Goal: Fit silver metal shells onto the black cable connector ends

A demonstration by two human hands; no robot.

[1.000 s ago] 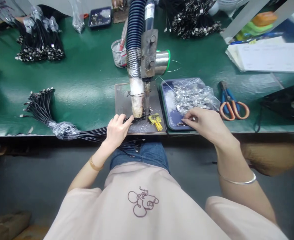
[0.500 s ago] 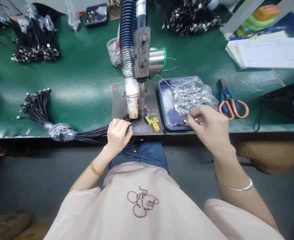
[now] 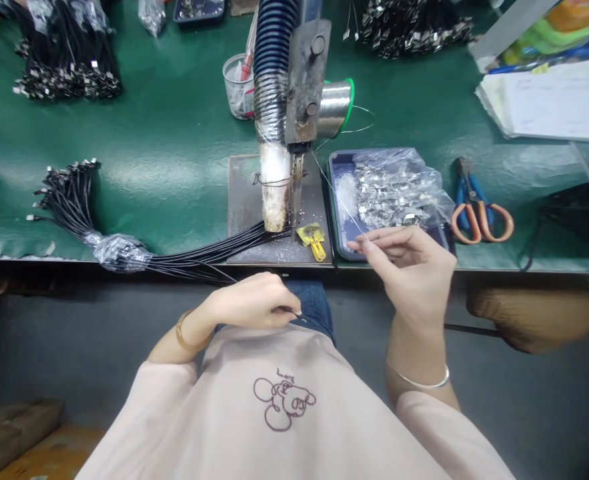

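Note:
My left hand (image 3: 254, 300) is closed in a pinch just below the table edge, close to my shirt, on a thin black cable (image 3: 228, 275) that leads back to a bundle. That bundle of black cables (image 3: 194, 257), wrapped in clear plastic near its left end, lies along the table edge with its right ends under a soldering stand's hose nozzle (image 3: 275, 207). My right hand (image 3: 409, 263) pinches solder wire (image 3: 338, 195), which comes from the spool (image 3: 335, 110) behind. It hovers over the front of a blue tray (image 3: 335, 207) holding a plastic bag of small metal connectors (image 3: 391, 193).
A yellow scraper-like piece (image 3: 315, 241) lies on the grey board (image 3: 241, 193). Orange-and-blue-handled cutters (image 3: 480, 213) sit right of the tray. Farther back are a clear cup (image 3: 235, 93), more cable bundles (image 3: 69, 73) and papers (image 3: 554, 100).
My left hand has come off the bundle, moving down and right toward my body with one cable. My right hand has shifted slightly left and down, and the solder wire in it now shows clearly.

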